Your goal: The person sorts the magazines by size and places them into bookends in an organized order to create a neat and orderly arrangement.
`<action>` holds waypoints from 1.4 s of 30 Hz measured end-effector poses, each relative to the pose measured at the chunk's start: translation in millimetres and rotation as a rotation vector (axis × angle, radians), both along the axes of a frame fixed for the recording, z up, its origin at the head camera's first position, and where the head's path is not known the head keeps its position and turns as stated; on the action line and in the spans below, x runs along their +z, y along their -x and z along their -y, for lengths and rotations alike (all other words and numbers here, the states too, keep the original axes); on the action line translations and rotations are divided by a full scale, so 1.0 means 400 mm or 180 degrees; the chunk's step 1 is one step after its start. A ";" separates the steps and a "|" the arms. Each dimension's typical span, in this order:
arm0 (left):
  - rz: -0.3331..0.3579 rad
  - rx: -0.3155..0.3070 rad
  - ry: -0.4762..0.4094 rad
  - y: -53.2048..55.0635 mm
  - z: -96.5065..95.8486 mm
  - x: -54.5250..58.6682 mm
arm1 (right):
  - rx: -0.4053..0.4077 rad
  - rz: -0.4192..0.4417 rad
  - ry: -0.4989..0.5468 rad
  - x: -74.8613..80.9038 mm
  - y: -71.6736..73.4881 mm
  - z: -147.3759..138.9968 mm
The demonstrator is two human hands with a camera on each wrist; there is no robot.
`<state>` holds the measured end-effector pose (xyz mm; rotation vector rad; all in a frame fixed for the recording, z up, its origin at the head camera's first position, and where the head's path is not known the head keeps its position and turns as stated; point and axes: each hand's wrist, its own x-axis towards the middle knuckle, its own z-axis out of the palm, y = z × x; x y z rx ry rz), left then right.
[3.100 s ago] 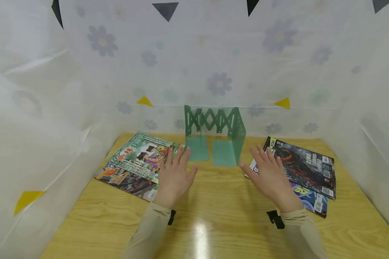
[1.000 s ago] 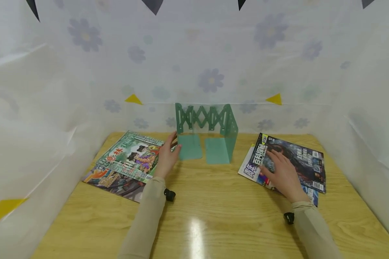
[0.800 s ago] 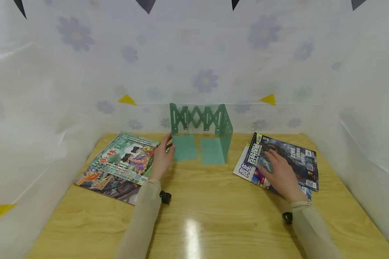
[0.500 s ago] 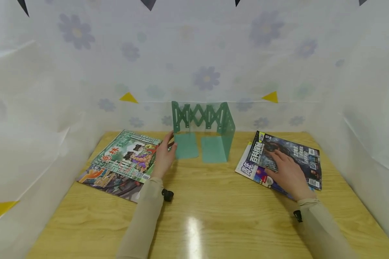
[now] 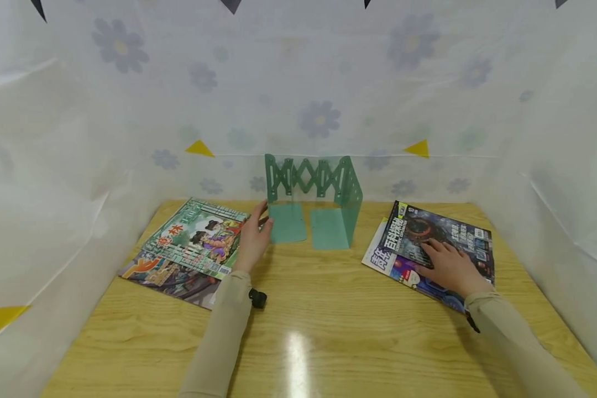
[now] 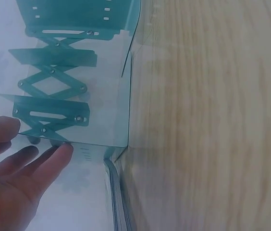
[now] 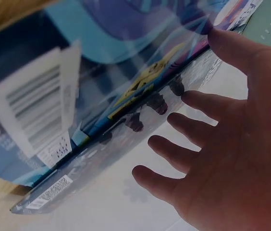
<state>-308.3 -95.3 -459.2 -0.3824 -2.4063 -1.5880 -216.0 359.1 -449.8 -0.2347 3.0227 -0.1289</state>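
Note:
A green expandable metal bookend [image 5: 305, 177] stands upright at the back middle of the table, with two flat base plates. My left hand [image 5: 252, 240] is at its left side panel. In the left wrist view, the left fingertips [image 6: 61, 150] meet that panel's outside, and nothing is gripped. On the right lie overlapping magazines, a dark-covered magazine [image 5: 440, 235] over a purple-and-blue magazine [image 5: 403, 271]. My right hand [image 5: 453, 268] lies over the dark cover with fingers spread. The right wrist view has its fingertips [image 7: 190, 97] near or touching that cover, the thumb by the lower magazine.
To the left, a green illustrated magazine [image 5: 196, 237] overlaps another colourful magazine [image 5: 174, 279], both flat on the wooden table [image 5: 323, 326]. White flowered sheeting [image 5: 258, 83] encloses the back and sides, with yellow triangles [image 5: 418, 148] on it.
From hovering over the table, my left hand has moved to the bookend's left panel. My right hand has come down over the right magazines and shifted right across them. The head view has shifted slightly.

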 end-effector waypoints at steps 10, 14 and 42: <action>0.0003 -0.0026 -0.0008 -0.003 -0.002 0.004 | -0.0081 0.0274 0.0126 -0.007 0.023 -0.004; -0.0016 -0.0046 -0.0023 -0.005 0.001 0.000 | -0.0061 0.0330 0.0169 -0.008 0.032 -0.002; 0.0004 -0.0036 0.0019 -0.009 -0.003 0.009 | 0.0645 -0.1274 -0.0572 -0.074 0.010 0.037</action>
